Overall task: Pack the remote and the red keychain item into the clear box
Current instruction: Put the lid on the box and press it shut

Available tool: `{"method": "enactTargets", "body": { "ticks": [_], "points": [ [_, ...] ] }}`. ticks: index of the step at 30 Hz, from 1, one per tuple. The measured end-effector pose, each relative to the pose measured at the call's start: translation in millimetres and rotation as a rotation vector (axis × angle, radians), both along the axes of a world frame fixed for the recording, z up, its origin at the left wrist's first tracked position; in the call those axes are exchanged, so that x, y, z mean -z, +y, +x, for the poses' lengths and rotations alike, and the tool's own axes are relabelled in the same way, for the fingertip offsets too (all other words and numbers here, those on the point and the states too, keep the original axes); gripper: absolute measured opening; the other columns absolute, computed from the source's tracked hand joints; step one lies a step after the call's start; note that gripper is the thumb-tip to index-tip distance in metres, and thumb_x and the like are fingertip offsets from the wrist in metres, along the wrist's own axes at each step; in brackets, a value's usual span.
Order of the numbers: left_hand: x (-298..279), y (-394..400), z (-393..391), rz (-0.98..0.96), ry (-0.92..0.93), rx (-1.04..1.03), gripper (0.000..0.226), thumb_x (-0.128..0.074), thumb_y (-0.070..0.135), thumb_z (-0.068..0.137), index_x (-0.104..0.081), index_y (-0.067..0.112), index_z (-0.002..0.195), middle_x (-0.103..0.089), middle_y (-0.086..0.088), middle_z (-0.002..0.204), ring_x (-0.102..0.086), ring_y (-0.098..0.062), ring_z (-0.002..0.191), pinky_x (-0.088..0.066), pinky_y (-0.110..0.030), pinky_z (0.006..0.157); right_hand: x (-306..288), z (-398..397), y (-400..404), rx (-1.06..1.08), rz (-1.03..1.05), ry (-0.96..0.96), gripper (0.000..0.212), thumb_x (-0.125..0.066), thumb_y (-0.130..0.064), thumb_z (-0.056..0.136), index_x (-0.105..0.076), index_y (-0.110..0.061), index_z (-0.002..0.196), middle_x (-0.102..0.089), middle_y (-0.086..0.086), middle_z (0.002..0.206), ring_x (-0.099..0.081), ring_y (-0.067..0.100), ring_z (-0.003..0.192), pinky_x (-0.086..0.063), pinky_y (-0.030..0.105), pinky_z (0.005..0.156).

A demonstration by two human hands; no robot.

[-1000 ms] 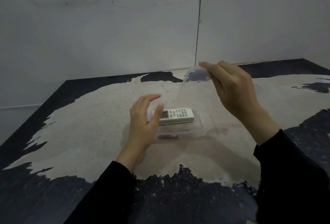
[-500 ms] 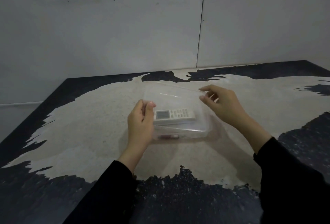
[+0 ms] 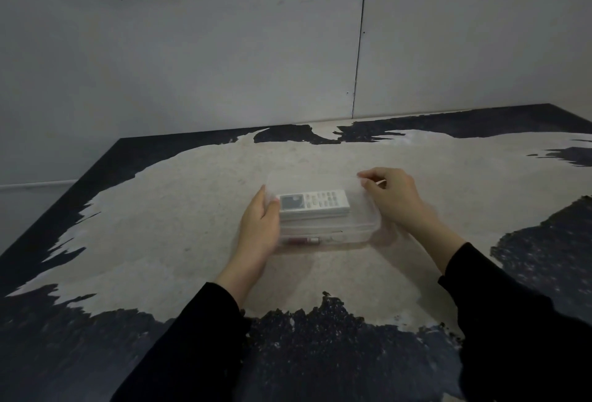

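A clear box (image 3: 358,235) sits on the worn table (image 3: 166,225) in the middle of the head view. The white remote (image 3: 315,204) lies inside it, keypad up. The red keychain item (image 3: 301,240) lies along the box's near wall. A clear lid (image 3: 320,182) rests flat over the box. My left hand (image 3: 259,228) grips the box's left end, thumb on the lid. My right hand (image 3: 392,198) holds the lid's right edge with bent fingers.
The table is dark with a large pale worn patch. A grey panelled wall (image 3: 224,49) stands close behind its far edge. The table's left edge (image 3: 64,196) drops off to a lower surface.
My right hand brought the clear lid down from a raised, tilted position onto the box. My left hand shifted from the box's side to clasp its left end.
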State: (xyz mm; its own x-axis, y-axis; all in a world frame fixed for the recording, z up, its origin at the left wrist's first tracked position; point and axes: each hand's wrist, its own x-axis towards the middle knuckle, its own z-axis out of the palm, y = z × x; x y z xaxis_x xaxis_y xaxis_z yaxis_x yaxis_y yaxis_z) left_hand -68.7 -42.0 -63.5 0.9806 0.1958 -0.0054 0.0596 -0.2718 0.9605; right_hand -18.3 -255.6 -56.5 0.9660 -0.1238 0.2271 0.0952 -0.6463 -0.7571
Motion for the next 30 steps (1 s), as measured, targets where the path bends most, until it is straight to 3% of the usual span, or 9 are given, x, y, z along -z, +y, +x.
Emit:
{"method": "enactTargets", "body": {
  "ticks": [3,7,11,14,21,26,30],
  "points": [
    [-4.3,2.5,-0.4,-0.001,0.02,0.015,0.053,-0.036,0.033,0.097,-0.022,0.024,0.148,-0.026,0.001,0.156,-0.029,-0.017,0.14,-0.027,-0.036,0.111,-4.3,-1.1,0.8,-0.026,-0.058,0.015,0.023,-0.054,-0.014,0.092,-0.068,-0.011,0.11,-0.069,0.008,0.109,-0.056,0.014,0.083,-0.041,0.022,0.079],
    [-5.5,3.7,-2.4,0.052,-0.008,0.066,0.052,-0.034,0.03,0.098,-0.02,0.028,0.148,-0.028,0.0,0.155,-0.031,-0.017,0.138,-0.026,-0.024,0.098,-9.3,-4.0,0.6,-0.053,-0.106,0.015,0.023,-0.054,-0.011,0.091,-0.069,-0.008,0.108,-0.07,0.01,0.11,-0.055,0.012,0.084,-0.04,0.021,0.08],
    [-3.7,6.7,1.6,0.188,-0.056,0.049,0.049,-0.035,0.027,0.098,-0.029,0.021,0.146,-0.03,0.001,0.154,-0.029,-0.014,0.139,-0.021,-0.021,0.1,-14.3,-9.2,0.9,-0.085,-0.17,0.036,0.028,-0.052,-0.011,0.091,-0.064,-0.008,0.116,-0.067,0.011,0.117,-0.056,0.015,0.084,-0.038,0.021,0.083],
    [-1.7,9.8,5.4,0.24,-0.058,0.059,0.049,-0.036,0.028,0.097,-0.03,0.021,0.146,-0.032,-0.001,0.153,-0.031,-0.016,0.139,-0.024,-0.026,0.106,-15.2,-12.9,6.3,-0.142,-0.232,0.021,0.037,-0.052,-0.011,0.091,-0.054,-0.009,0.128,-0.058,0.015,0.126,-0.06,0.026,0.098,-0.041,0.028,0.09],
    [-1.2,16.7,11.0,0.676,-0.085,0.062,0.049,-0.028,0.03,0.095,-0.035,0.019,0.143,-0.05,-0.012,0.139,-0.04,-0.029,0.128,-0.026,-0.044,0.108,-16.9,-25.1,13.3,-0.237,-0.477,0.142,0.051,-0.041,-0.034,0.096,-0.039,-0.006,0.139,-0.042,0.014,0.145,-0.041,0.03,0.131,-0.031,0.037,0.108],
    [-6.9,12.2,11.1,0.907,-0.091,0.074,0.06,-0.024,0.04,0.09,-0.033,0.014,0.143,-0.047,-0.013,0.139,-0.037,-0.029,0.129,-0.024,-0.043,0.107,-15.1,-27.2,18.1,-0.275,-0.556,0.172,0.062,-0.031,-0.042,0.097,-0.023,-0.004,0.145,-0.024,0.014,0.155,-0.032,0.031,0.137,-0.03,0.04,0.112],
    [-3.6,8.5,6.8,1.067,-0.092,0.134,0.07,-0.019,0.049,0.087,-0.024,0.009,0.144,-0.041,-0.013,0.141,-0.031,-0.027,0.132,-0.026,-0.042,0.108,-7.9,-30.0,16.3,-0.325,-0.51,0.248,0.073,-0.026,-0.053,0.094,-0.007,-0.008,0.148,-0.003,0.01,0.16,-0.013,0.028,0.146,-0.02,0.048,0.117]
  ]
}}
